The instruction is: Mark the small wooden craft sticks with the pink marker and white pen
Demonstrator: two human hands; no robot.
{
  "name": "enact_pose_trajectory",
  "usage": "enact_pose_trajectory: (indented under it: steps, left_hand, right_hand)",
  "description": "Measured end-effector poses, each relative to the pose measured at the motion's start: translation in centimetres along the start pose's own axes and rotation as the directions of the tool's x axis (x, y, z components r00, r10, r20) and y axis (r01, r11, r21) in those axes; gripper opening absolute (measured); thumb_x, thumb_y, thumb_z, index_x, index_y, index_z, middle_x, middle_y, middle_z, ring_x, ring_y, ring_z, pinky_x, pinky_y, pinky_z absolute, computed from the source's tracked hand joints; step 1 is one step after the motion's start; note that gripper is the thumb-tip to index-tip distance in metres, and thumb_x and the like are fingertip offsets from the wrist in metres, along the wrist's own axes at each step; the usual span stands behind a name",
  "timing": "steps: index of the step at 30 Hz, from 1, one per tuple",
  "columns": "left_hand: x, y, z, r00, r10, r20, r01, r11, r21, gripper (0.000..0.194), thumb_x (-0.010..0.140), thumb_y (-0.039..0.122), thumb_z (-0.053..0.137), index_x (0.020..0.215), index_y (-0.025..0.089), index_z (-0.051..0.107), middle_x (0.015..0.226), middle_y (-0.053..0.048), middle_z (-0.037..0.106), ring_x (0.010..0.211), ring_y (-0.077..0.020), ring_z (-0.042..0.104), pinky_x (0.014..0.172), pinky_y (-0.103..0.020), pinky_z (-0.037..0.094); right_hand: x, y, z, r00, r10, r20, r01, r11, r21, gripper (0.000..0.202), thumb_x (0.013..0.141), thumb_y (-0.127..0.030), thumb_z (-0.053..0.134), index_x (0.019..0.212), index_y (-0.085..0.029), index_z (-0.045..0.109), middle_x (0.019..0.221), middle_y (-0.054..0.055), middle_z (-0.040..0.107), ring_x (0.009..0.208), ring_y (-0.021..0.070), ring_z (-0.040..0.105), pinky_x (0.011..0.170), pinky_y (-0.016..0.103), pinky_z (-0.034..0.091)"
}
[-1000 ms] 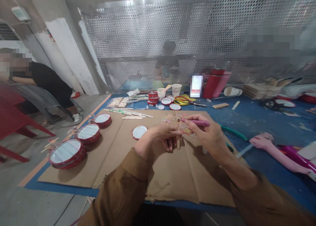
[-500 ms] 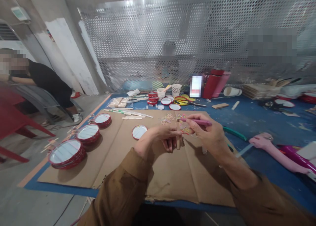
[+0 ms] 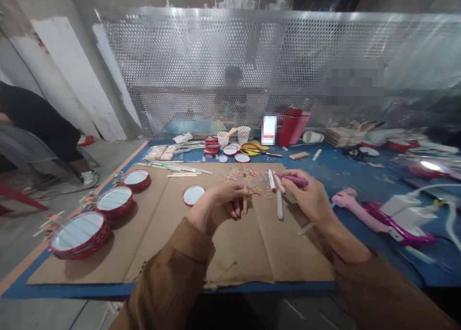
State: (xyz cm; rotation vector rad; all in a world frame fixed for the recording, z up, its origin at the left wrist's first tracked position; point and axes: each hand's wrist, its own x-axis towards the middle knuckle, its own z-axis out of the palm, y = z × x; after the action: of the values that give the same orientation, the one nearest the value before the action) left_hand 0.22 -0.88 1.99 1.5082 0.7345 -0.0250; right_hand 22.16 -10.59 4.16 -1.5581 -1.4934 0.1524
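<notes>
Upright between the fingertips of my left hand is a small flat wooden stick, pinched above the cardboard. My right hand grips a purple pen, its tip pointing left and apart from the stick. Just left of my right fingers lies a white marker with a red end, and below it a grey pen-like piece. Behind my hands spreads a pile of coloured rubber bands. A round white-topped red tin sits left of my left hand.
Several red drum-like tins line the cardboard's left side. Wooden sticks, paper cups, scissors, a phone and a red bottle stand behind. A pink glue gun and power strip lie right.
My right hand with the purple pen has drawn away rightward from the wooden stick. The white marker now shows beside it. The whole view has turned to the right.
</notes>
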Motion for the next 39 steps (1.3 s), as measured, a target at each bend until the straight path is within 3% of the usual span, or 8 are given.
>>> enact_pose_trajectory:
  steps: [5, 11, 14, 24, 28, 32, 36, 39]
  left_hand:
    - [0.3, -0.6, -0.2, 0.996, 0.075, -0.044, -0.077, 0.996, -0.051, 0.026, 0.093, 0.042, 0.056, 0.097, 0.017, 0.052, 0.06, -0.004, 0.067, 0.049, -0.0172, 0.066, 0.05, -0.029, 0.057]
    - [0.1, -0.7, -0.2, 0.978, 0.143, -0.15, -0.149, 0.988, -0.027, 0.015, 0.094, 0.031, 0.055, 0.094, 0.017, 0.052, 0.058, 0.001, 0.063, 0.044, -0.0148, 0.063, 0.045, -0.024, 0.054]
    - [0.2, -1.0, -0.3, 0.97, 0.126, -0.207, -0.127, 0.992, 0.005, 0.017, 0.096, 0.03, 0.049, 0.086, 0.017, 0.049, 0.053, 0.004, 0.058, 0.041, -0.0134, 0.061, 0.044, -0.022, 0.051]
    - [0.8, -1.2, -0.6, 0.983, 0.118, -0.142, -0.106, 0.99, 0.092, 0.039, 0.098, 0.039, 0.044, 0.068, 0.015, 0.052, 0.049, -0.002, 0.06, 0.038, -0.0124, 0.058, 0.044, -0.022, 0.049]
    - [0.7, -1.3, -0.5, 0.971, 0.167, -0.171, -0.155, 0.985, 0.081, 0.037, 0.096, 0.042, 0.047, 0.071, 0.015, 0.053, 0.049, -0.001, 0.06, 0.037, -0.0123, 0.057, 0.041, -0.02, 0.046]
    - [0.4, -1.3, -0.2, 0.958, 0.221, -0.183, -0.212, 0.975, 0.065, 0.033, 0.093, 0.042, 0.051, 0.077, 0.015, 0.055, 0.051, -0.001, 0.061, 0.038, -0.0122, 0.057, 0.039, -0.019, 0.044]
    - [0.3, -1.1, -0.2, 0.961, 0.224, -0.164, -0.219, 0.975, 0.049, 0.036, 0.091, 0.047, 0.054, 0.079, 0.014, 0.056, 0.052, -0.002, 0.062, 0.04, -0.0125, 0.058, 0.041, -0.02, 0.046]
    - [0.4, -1.0, -0.4, 0.973, 0.198, -0.12, -0.196, 0.98, 0.025, 0.035, 0.091, 0.048, 0.055, 0.083, 0.014, 0.055, 0.056, -0.003, 0.064, 0.042, -0.0141, 0.06, 0.044, -0.023, 0.049]
  right_hand:
    - [-1.9, 3.0, -1.8, 0.969, -0.147, 0.199, 0.227, 0.847, -0.481, 0.024, 0.088, -0.021, 0.052, 0.101, -0.02, 0.073, 0.085, 0.007, 0.074, 0.078, 0.023, 0.064, 0.068, 0.032, 0.043]
    - [-3.5, 1.1, -1.8, 0.905, -0.182, 0.384, 0.423, 0.466, -0.777, 0.033, 0.088, -0.007, 0.055, 0.113, -0.022, 0.072, 0.091, 0.009, 0.073, 0.084, 0.0257, 0.061, 0.066, 0.033, 0.032]
    - [-3.3, -0.1, -1.2, 0.874, -0.229, 0.429, 0.486, 0.381, -0.787, 0.031, 0.091, -0.006, 0.052, 0.109, -0.02, 0.072, 0.095, 0.012, 0.072, 0.085, 0.026, 0.061, 0.067, 0.035, 0.034]
    - [-1.8, -1.5, 1.3, 0.631, -0.419, 0.653, 0.774, 0.285, -0.565, 0.022, 0.088, -0.004, 0.053, 0.089, -0.015, 0.072, 0.077, 0.011, 0.072, 0.08, 0.0257, 0.066, 0.08, 0.039, 0.043]
    - [-1.8, -2.7, 1.6, 0.713, -0.479, 0.513, 0.702, 0.474, -0.532, 0.025, 0.087, -0.008, 0.049, 0.096, -0.018, 0.069, 0.078, 0.008, 0.071, 0.075, 0.0223, 0.065, 0.079, 0.036, 0.045]
    - [-1.1, -4.2, 3.7, 0.872, -0.472, 0.131, 0.489, 0.827, -0.277, 0.019, 0.093, -0.026, 0.049, 0.093, -0.021, 0.066, 0.09, 0.008, 0.073, 0.081, 0.0214, 0.066, 0.077, 0.034, 0.049]
    - [0.0, -5.0, 6.2, 0.975, -0.145, -0.17, 0.17, 0.975, 0.144, 0.03, 0.091, -0.045, 0.054, 0.074, -0.021, 0.057, 0.064, -0.001, 0.062, 0.06, 0.0159, 0.058, 0.061, 0.028, 0.047]
    - [0.1, -4.2, 6.9, 0.985, 0.064, -0.162, -0.005, 0.94, 0.34, 0.032, 0.089, -0.049, 0.057, 0.076, -0.021, 0.056, 0.058, -0.005, 0.053, 0.051, 0.0127, 0.049, 0.051, 0.024, 0.041]
